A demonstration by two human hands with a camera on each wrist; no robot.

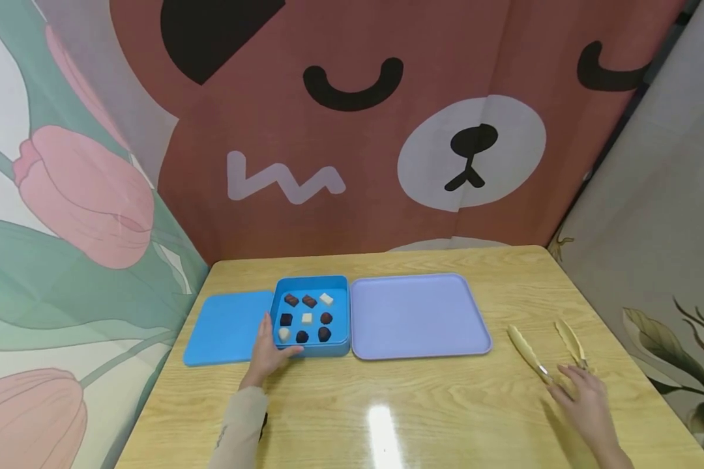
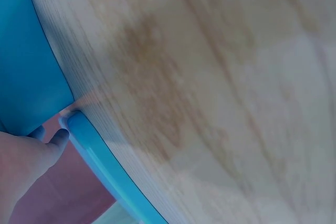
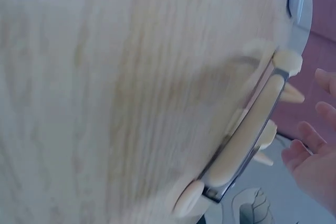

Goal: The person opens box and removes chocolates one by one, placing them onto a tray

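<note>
A blue square box [image 1: 339, 326] stands on the wooden table and holds several dark and white chocolates [image 1: 307, 318]. My left hand [image 1: 270, 352] rests against its front-left corner, fingers straight along the left wall and thumb on the front edge. In the left wrist view a fingertip [image 2: 59, 139] lies beside the box's blue rim [image 2: 100, 163]. Cream-coloured tongs [image 1: 548, 348] lie at the right. My right hand [image 1: 586, 397] is just behind their hinged end, fingers spread and holding nothing. The right wrist view shows the tongs [image 3: 247, 135] and my right hand [image 3: 315, 161] slightly apart.
A flat blue lid [image 1: 225, 326] lies left of the box, partly under my left hand. An empty lavender tray [image 1: 416, 316] sits against the box's right side. Printed cloth walls close in the table's left, back and right. The near table surface [image 1: 387, 417] is glossy bare wood.
</note>
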